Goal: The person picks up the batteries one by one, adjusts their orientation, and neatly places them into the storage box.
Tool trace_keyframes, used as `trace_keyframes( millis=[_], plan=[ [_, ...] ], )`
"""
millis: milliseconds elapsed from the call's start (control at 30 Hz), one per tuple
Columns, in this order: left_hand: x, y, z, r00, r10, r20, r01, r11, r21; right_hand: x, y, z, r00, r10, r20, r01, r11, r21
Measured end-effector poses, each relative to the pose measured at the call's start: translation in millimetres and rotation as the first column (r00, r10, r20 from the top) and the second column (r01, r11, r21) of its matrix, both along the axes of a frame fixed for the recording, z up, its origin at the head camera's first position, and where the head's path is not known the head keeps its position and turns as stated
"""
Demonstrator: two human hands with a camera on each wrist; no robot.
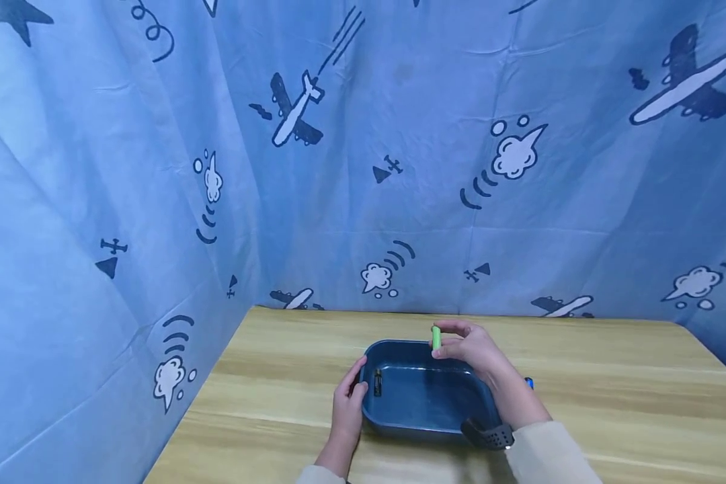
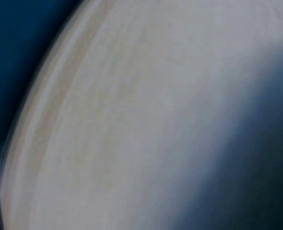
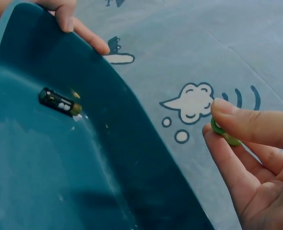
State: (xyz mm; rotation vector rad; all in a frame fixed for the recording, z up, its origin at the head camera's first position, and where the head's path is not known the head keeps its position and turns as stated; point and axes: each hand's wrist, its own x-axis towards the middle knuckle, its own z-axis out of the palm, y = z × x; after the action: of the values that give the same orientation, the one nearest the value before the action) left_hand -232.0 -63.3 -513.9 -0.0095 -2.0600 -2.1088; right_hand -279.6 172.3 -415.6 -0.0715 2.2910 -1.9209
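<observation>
A dark blue rectangular plastic basin point(image 1: 414, 431) stands on the table. My left hand point(image 1: 348, 403) grips its left rim, the fingers over the edge; the right wrist view shows fingertips point(image 3: 101, 46) on that rim. Inside, near the left wall, lies a black battery with a gold end point(image 3: 60, 102). My right hand point(image 1: 468, 349) pinches a small green battery point(image 1: 437, 338) between thumb and fingers, held up over the basin's far rim. From the right wrist, mostly the green battery's end point(image 3: 218, 126) shows, the rest partly covered by the fingers.
A small blue object point(image 1: 529, 382) peeks out beside the right forearm, mostly hidden. The wood-grain table point(image 1: 629, 390) is backed by a blue curtain point(image 1: 435, 202) printed with planes and clouds. A black strap point(image 1: 493, 435) circles the right wrist.
</observation>
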Motion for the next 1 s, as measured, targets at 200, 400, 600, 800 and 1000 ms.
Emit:
trace_keyframes(
  millis=[200,400,600,800,1000],
  plan=[
    [-1.7,-1.5,1.2,1.0,0.011,-0.016,-0.011,1.0,-0.025,-4.7,-7,-1.9,1.0,-0.006,0.007,0.006,1.0,-0.005],
    [-1.7,-2.5,0.6,1.0,0.017,-0.003,-0.017,1.0,-0.022,-4.7,-13,-2.5,1.0,0.024,0.001,-0.024,0.999,-0.022],
    [0.0,-1.9,2.7,1.0,0.004,0.014,-0.003,1.0,-0.014,-4.9,-21,-4.9,0.999,0.026,0.026,-0.025,1.0,-0.016],
    [12.0,1.0,23.8,1.0,-0.007,0.008,0.007,1.0,-0.029,-6.9,-29,-13.3,0.997,0.03,0.069,-0.026,0.998,-0.056],
    [19.9,4.3,37.3,0.999,-0.004,0.041,0.007,0.998,-0.063,-6.9,-35,-19.3,0.996,0.034,0.084,-0.024,0.993,-0.117]
  ],
)
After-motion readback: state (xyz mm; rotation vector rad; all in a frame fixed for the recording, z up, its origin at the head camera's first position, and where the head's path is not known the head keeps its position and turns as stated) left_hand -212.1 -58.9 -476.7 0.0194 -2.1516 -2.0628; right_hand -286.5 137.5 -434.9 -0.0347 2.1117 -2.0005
